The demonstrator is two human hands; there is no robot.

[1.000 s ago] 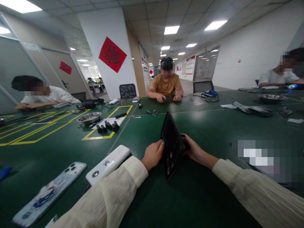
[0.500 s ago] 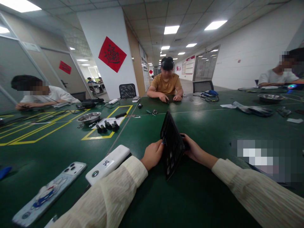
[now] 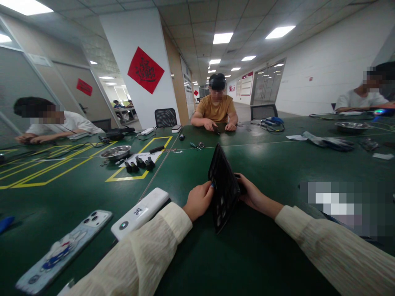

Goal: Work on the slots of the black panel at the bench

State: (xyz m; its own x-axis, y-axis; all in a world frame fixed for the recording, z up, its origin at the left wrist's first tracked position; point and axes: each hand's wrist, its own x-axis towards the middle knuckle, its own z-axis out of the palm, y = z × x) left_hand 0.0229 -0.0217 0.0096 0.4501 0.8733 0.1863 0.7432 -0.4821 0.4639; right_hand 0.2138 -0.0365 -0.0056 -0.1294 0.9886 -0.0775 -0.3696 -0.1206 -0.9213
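A flat black panel [image 3: 222, 191] stands nearly upright and edge-on in front of me, with small recessed details on its left face. My left hand [image 3: 200, 200] is closed at the panel's left face; a small blue spot shows by the thumb tip, too small to name. On the other side my right hand [image 3: 251, 193] grips the panel's right edge, its fingers partly hidden around a dark part there. Left of my left forearm lie a white power bank [image 3: 140, 213] marked 26 and a phone in a cartoon case [image 3: 66, 250].
Several black cylindrical parts [image 3: 140, 163] stand by a metal bowl [image 3: 116, 153] inside yellow tape lines. A small screwdriver [image 3: 195, 146] lies beyond the panel. Gloves [image 3: 327, 142] and a blurred object [image 3: 345, 209] are on the right. A person [image 3: 216, 109] sits opposite; others sit at both sides.
My hands and the panel hold practically the same position. The person at the left has shifted their hands slightly.
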